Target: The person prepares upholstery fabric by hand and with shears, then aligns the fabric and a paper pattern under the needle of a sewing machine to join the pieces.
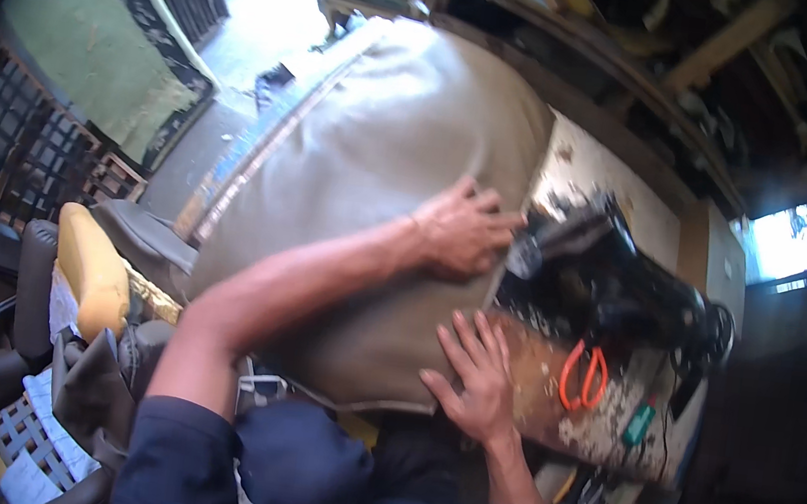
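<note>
A large taupe, leather-like cover (pixel 355 155) lies over the work table, its right edge at a black sewing machine (pixel 640 291). My left hand (pixel 467 230) rests on the cover beside the machine's needle end, fingers apart and slightly bent; that forearm lies across the cover. My right hand (pixel 474 372) is spread on the cover's lower right corner and edge, fingers apart. To the right of it, orange-handled scissors (pixel 588 370) and a small green tool (pixel 639 422) lie on the worn wooden tabletop (pixel 546 401). The needle itself is hard to make out.
A yellow foam piece (pixel 89 269) and dark padded pieces (pixel 34 307) are piled at lower left. A green panel (pixel 97 43) and dark lattice (pixel 26 125) stand at upper left beside a bright floor (pixel 265 24). Wooden shelving (pixel 719 59) runs behind the table; a bright window (pixel 798 235) is at right.
</note>
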{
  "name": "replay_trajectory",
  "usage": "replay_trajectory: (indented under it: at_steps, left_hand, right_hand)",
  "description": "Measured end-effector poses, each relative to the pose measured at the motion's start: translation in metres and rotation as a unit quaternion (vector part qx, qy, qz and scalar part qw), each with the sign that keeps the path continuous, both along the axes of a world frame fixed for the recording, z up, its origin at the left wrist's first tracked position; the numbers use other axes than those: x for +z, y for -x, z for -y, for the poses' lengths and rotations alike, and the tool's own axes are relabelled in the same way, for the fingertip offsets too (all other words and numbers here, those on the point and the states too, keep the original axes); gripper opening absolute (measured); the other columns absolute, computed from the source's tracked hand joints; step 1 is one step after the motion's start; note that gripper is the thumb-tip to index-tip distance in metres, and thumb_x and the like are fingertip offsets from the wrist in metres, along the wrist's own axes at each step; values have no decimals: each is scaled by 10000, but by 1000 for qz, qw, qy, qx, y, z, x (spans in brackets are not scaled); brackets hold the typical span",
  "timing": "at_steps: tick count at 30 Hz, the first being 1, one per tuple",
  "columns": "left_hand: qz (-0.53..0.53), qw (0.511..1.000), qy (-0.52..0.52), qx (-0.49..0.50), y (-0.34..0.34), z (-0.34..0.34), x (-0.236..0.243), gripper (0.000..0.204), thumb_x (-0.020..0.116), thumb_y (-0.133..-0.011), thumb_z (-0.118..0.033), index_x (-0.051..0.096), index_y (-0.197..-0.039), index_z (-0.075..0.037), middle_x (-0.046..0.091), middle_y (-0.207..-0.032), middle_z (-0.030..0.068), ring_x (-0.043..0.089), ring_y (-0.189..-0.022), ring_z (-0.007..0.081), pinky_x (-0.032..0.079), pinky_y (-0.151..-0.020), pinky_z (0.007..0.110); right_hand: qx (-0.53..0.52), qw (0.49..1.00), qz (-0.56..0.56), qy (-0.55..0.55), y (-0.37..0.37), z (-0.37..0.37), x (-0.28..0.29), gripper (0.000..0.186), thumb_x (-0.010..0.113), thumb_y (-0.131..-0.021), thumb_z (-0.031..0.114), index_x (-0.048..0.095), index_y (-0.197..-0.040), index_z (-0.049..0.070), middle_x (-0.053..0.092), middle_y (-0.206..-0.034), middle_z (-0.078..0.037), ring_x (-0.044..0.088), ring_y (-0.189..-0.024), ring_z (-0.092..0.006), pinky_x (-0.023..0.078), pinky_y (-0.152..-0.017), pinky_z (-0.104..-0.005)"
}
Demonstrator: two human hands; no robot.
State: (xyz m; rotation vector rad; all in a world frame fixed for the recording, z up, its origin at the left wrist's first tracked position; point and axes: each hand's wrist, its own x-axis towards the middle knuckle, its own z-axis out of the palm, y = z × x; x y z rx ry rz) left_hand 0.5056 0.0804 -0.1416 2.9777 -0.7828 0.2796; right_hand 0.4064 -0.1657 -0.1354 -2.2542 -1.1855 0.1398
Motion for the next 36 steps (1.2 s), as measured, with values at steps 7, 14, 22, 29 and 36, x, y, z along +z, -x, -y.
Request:
replay_trajectory:
  at_steps: [7,14,22,29,36]
  left_hand:
    - [40,989,138,-24,2,-4,-26,336,638,-913,-311,683,-1216,-172,678,-1275,-22,536,-1309,253,426,-1021,491]
    - [149,933,317,86,182,-106,19,312,709,-857,-92,700,-1170,-93,680,-1287,102,591,-1304,302,464,-1076,453]
    - [92,624,-29,776,498,-201,-35,510,713,-925,-248,620,-1377,-30,574,-1426,242,491,-1362,444,359,-1171,595]
    - [42,556,33,830,652,-243,-22,170,742,-908,-257,796,-980,-113,769,-978,134,720,-1001,339,450,-972,500]
    - [327,697,318,554,587,-239,175,161,722,-1007,-110,756,-1160,-72,765,-996,-3,676,-926,77,532,-854,252]
  right_hand:
    - [-75,994,-68,-51,-4,4,-3,381,751,-920,177,751,-1271,27,693,-1380,-190,574,-1390,-378,337,-1226,-528]
    - [-176,974,-118,-86,-6,25,-20,297,537,-1092,106,696,-1269,-71,693,-1359,-192,633,-1294,-295,444,-1145,-398]
    - [-193,927,-263,-187,-28,23,-21,359,537,-1123,211,692,-1287,-69,734,-1264,-155,670,-1153,-227,495,-1062,-358]
    - [-196,931,-235,-199,-35,-5,-3,380,549,-1129,255,685,-1298,-57,729,-1215,-129,679,-1070,-183,540,-972,-308]
    - [-102,955,-163,-226,-9,-61,62,344,569,-1112,221,684,-1325,-23,730,-1217,-127,682,-1068,-176,538,-957,-318]
